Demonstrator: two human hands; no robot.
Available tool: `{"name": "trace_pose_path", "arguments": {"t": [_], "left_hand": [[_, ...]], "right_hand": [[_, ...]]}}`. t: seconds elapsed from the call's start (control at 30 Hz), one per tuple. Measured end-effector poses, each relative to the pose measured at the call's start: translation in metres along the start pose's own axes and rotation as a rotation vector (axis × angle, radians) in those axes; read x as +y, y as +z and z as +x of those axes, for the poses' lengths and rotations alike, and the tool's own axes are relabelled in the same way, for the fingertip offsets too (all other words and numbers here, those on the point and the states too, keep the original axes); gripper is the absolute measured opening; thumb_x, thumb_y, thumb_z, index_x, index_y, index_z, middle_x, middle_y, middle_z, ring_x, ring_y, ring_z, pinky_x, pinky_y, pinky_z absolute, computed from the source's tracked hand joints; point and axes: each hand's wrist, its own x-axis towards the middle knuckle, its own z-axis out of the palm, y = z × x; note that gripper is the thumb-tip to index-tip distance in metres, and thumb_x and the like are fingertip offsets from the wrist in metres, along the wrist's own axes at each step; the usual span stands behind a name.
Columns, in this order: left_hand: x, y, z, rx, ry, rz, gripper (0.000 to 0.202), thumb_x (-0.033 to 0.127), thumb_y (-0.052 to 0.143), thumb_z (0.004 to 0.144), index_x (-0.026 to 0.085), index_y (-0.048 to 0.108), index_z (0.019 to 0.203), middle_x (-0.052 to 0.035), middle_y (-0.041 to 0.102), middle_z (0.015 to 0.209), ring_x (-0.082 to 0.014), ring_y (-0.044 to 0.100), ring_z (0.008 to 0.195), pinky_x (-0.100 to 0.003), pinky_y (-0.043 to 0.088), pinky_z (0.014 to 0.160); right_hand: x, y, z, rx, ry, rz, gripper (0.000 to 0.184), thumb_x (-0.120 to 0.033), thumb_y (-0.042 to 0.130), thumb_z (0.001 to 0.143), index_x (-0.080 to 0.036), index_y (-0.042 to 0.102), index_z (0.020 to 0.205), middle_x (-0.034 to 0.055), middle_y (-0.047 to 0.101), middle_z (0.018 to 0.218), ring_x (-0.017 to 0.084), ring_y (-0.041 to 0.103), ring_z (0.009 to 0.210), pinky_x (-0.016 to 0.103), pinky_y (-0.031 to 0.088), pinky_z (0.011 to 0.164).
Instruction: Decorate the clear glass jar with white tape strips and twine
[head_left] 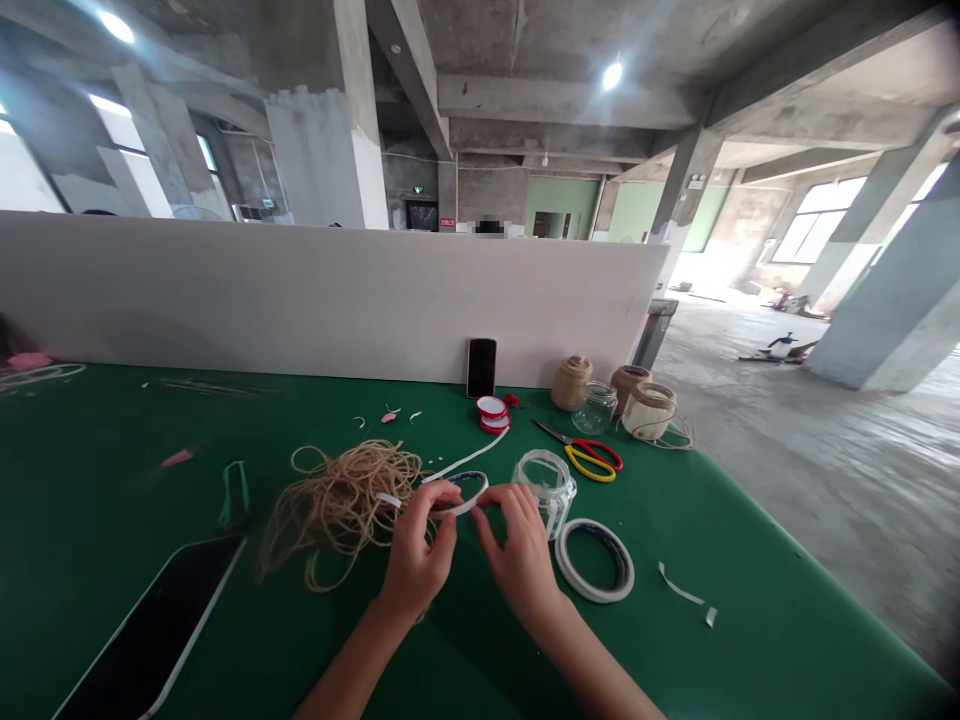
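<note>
Both hands are working at the middle of the green table; the left hand and the right hand pinch a thin white tape ring between fingers and thumbs, and those fingers hide part of it, so I can't tell where the band ends; a white strip runs up and away from it. Just beside the right hand stands a clear glass jar with white tape on its side; a white tape roll lies flat nearby; a tangled heap of brown twine sits left of the hands; further back, red-and-yellow scissors lie by another glass jar and twine-wrapped jars; a black tablet runs off the frame's lower edge.
</note>
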Motion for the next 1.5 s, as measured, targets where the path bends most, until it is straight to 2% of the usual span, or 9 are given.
{"name": "trace_pose_path", "arguments": {"t": [0.37,0.57,0.77,0.9,1.07,1.13,1.23,1.37,1.5], "left_hand": [[-0.007,0.009,-0.008,0.0,0.262,0.283,0.029,0.009,0.048,0.08,0.022,0.055,0.105,-0.0069,0.062,0.094,-0.0218,0.057,0.09,-0.033,0.045,0.08],[-0.005,0.01,-0.007,0.002,0.381,0.386,0.037,0.002,0.046,0.079,0.022,0.047,0.111,-0.007,0.059,0.094,-0.0198,0.056,0.089,-0.033,0.045,0.08],[-0.005,0.013,-0.006,0.016,0.453,0.409,0.032,0.004,0.045,0.082,0.019,0.047,0.11,-0.0065,0.058,0.092,-0.0178,0.056,0.084,-0.031,0.047,0.075],[-0.006,0.011,-0.003,-0.023,0.388,0.488,0.026,0.011,0.046,0.085,0.02,0.048,0.109,-0.0058,0.061,0.09,-0.018,0.058,0.082,-0.031,0.045,0.075],[0.0,0.001,0.001,-0.177,0.033,0.446,0.018,0.034,0.051,0.085,0.02,0.052,0.096,0.0025,0.056,0.064,-0.0135,0.052,0.053,-0.024,0.039,0.055],[0.003,-0.002,0.003,-0.224,-0.037,0.364,0.018,0.037,0.047,0.087,0.02,0.053,0.088,0.0039,0.052,0.06,-0.0112,0.047,0.047,-0.022,0.035,0.05],[0.004,-0.004,0.004,-0.231,-0.034,0.299,0.025,0.034,0.037,0.092,0.019,0.052,0.078,0.004,0.048,0.056,-0.0102,0.045,0.047,-0.022,0.031,0.049],[0.002,-0.004,0.004,-0.199,0.048,0.381,0.029,0.029,0.036,0.092,0.018,0.048,0.068,0.004,0.045,0.054,-0.0098,0.046,0.049,-0.022,0.029,0.052],[-0.002,-0.001,0.003,-0.192,0.163,0.478,0.029,0.025,0.039,0.091,0.017,0.046,0.064,0.0033,0.046,0.054,-0.0097,0.046,0.051,-0.022,0.028,0.054]], "right_hand": [[-0.003,0.003,-0.01,0.016,0.038,-0.004,0.01,-0.014,0.045,0.087,-0.02,0.05,0.093,0.0048,0.057,0.085,0.018,0.05,0.079,0.033,0.042,0.072],[-0.005,0.002,-0.01,-0.005,0.115,0.066,0.008,-0.013,0.044,0.086,-0.019,0.049,0.084,0.0038,0.055,0.081,0.017,0.049,0.076,0.031,0.041,0.07],[-0.005,0.001,-0.005,0.017,0.198,0.148,0.01,-0.012,0.047,0.08,-0.019,0.046,0.073,0.0003,0.05,0.072,0.014,0.047,0.069,0.028,0.039,0.066],[-0.003,-0.004,-0.004,-0.027,0.242,0.247,0.011,-0.012,0.046,0.077,-0.019,0.043,0.069,-0.0013,0.048,0.07,0.013,0.046,0.067,0.025,0.038,0.063],[0.002,-0.012,0.001,-0.059,0.346,0.448,0.008,-0.017,0.043,0.08,-0.019,0.044,0.072,-0.0029,0.044,0.068,0.011,0.043,0.064,0.022,0.036,0.059],[0.004,-0.016,0.003,-0.071,0.363,0.503,0.008,-0.018,0.044,0.08,-0.019,0.044,0.072,-0.0032,0.043,0.067,0.011,0.042,0.063,0.022,0.035,0.058],[0.005,-0.019,0.007,-0.083,0.37,0.523,0.009,-0.018,0.045,0.079,-0.019,0.044,0.071,-0.0038,0.041,0.065,0.01,0.039,0.06,0.021,0.034,0.056],[0.005,-0.022,0.007,-0.078,0.343,0.466,0.009,-0.017,0.044,0.078,-0.019,0.044,0.069,-0.0038,0.041,0.064,0.01,0.038,0.058,0.021,0.033,0.053],[0.009,-0.024,0.003,-0.028,0.168,0.238,0.009,-0.014,0.045,0.076,-0.019,0.043,0.07,-0.0031,0.042,0.065,0.011,0.04,0.061,0.023,0.034,0.057]]}}
